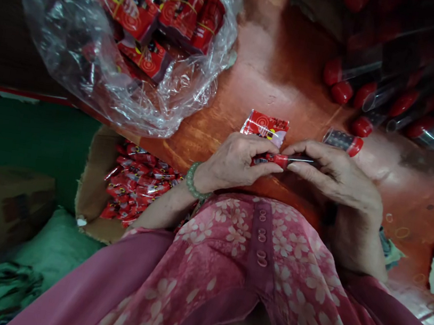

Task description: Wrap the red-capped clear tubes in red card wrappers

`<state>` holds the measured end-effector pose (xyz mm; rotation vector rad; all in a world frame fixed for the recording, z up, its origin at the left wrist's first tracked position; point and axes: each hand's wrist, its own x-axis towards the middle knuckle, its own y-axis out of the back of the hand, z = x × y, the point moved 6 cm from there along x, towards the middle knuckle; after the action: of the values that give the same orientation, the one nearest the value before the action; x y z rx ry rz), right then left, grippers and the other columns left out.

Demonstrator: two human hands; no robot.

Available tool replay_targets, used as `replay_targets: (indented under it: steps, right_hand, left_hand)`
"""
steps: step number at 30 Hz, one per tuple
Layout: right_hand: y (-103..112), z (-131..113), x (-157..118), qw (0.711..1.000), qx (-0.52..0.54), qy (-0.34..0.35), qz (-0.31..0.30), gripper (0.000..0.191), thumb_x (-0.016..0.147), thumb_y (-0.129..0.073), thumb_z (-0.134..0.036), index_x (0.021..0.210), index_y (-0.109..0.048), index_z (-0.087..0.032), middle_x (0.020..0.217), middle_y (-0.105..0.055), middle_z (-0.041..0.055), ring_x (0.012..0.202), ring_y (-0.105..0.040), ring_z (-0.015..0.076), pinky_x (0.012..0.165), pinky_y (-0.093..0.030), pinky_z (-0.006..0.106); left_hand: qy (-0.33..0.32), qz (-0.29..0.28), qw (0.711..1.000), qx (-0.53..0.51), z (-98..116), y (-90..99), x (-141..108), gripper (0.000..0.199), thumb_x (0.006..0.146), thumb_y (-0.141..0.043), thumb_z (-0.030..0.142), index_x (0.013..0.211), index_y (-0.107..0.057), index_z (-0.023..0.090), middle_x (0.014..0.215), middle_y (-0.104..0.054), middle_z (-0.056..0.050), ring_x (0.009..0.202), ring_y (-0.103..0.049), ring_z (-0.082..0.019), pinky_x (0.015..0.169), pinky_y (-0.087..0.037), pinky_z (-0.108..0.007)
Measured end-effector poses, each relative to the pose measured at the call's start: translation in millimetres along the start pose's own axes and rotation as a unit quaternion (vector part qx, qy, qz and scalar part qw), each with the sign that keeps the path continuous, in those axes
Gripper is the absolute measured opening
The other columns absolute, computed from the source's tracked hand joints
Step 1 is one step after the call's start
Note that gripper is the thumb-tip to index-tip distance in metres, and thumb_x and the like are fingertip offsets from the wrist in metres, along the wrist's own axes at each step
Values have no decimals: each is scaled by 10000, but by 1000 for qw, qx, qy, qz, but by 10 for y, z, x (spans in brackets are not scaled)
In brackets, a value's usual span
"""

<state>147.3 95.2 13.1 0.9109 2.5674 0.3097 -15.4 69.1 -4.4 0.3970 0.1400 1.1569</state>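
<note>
In front of my chest, both hands pinch one small clear tube with a red part (280, 161), lying nearly level. My left hand (237, 157) is closed on its red end, where a printed red wrapper seems to sit; the fingers hide part of it. My right hand (327, 170) grips the dark, clear end between thumb and fingers. Just beyond my left fingertips, a stack of flat red printed wrappers (265, 125) lies on the table. Close past my right hand lies a clear tube with a red cap (343, 141), dark grains inside.
Many red-capped clear tubes (405, 103) are heaped at the back right of the reddish table (253, 44). A clear plastic bag (185, 104) holds banded wrapper bundles at the back left. Below it, a cardboard box (95, 183) contains many red wrapped pieces. Rubber bands (402, 232) lie right.
</note>
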Motion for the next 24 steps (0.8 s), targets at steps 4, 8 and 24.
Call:
replay_targets:
  steps: [4,8,24]
  right_hand:
    - [-7,-22,18,1000,1,12,-3,331,971,-576,-513,1069,-717,-230,967,-758,36,834,-687,197,772,-533,313]
    - [-10,14,24,1000,16,-3,-2,328,963,-602,-514,1081,-721,-233,905,-756,10,771,-676,176,711,-523,289]
    - [-178,16,-83,985,1,-11,170,340,947,-617,-548,838,-602,-226,737,-603,-18,654,-541,140,674,-470,293]
  left_hand:
    - [29,-2,1000,2,0,3,37,195,873,-710,342,837,-739,152,760,-749,-40,668,-664,-133,662,-481,-238]
    - [42,-12,999,-18,-3,2,63,178,852,-696,326,844,-731,152,750,-736,-27,658,-648,-129,654,-475,-236]
    - [81,-76,993,-25,70,-71,110,167,821,-697,317,784,-741,161,561,-592,40,499,-435,-75,529,-355,-238]
